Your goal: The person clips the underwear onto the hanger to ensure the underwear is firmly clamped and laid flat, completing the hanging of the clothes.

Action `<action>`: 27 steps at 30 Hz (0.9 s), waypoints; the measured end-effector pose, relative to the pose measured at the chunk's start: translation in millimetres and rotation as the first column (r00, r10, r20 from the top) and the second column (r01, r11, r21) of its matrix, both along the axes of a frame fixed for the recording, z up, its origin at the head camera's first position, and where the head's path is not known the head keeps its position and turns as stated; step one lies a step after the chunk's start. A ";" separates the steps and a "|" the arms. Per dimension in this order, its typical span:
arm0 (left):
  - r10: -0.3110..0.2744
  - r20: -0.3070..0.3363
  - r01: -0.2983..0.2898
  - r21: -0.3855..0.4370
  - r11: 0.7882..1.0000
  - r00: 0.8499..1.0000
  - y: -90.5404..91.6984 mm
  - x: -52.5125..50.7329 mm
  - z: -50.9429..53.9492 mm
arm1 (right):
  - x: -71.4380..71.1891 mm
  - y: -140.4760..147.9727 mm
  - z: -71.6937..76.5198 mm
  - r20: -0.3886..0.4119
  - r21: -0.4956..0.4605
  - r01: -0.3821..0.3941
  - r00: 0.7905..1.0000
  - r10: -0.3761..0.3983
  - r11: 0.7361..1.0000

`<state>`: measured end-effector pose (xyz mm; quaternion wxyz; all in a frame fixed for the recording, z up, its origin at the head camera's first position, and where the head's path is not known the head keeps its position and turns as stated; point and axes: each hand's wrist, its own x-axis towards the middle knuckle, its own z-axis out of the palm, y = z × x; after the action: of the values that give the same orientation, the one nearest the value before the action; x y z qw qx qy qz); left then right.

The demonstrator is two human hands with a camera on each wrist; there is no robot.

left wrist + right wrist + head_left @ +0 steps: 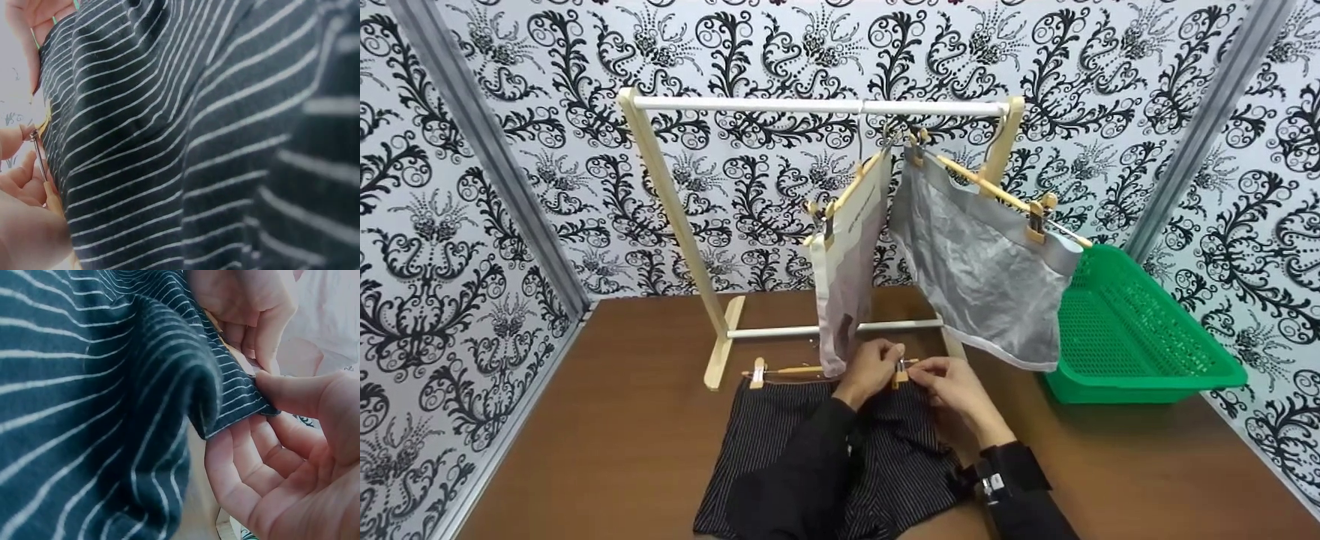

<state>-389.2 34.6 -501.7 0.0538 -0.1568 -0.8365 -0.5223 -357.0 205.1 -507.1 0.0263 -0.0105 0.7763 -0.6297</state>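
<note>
Black shorts [769,427] with thin white stripes lie on the table, their top edge along a wooden clip hanger [799,370]. At the left end of the hanger a clip [757,373] sits on the top edge. My left hand [874,367] pinches the right clip [901,375]; its metal part shows in the left wrist view. Just to the right, my right hand [956,386] holds the top corner of the shorts between thumb and fingers, seen closely in the right wrist view [281,455]. Whether the right clip grips the cloth is hidden.
Behind the hands stands a rack with a white rail [750,104] and wooden legs [675,217]. A pale printed garment [847,262] and a silver-grey one [982,262] hang from it on clip hangers, close above my hands. At the right is a green basket [1147,379].
</note>
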 end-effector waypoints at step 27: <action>-0.194 -0.217 0.000 -0.669 0.744 0.957 -46.1 21.4 -4.5 | 5.5 -0.4 7.1 -0.202 0.339 0.092 0.979 -0.024 0.936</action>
<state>-367.7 -11.5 -506.2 0.0817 -0.2796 -0.9419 -0.1674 -351.6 204.7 -500.0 -0.0668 -0.0442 0.8738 -0.4797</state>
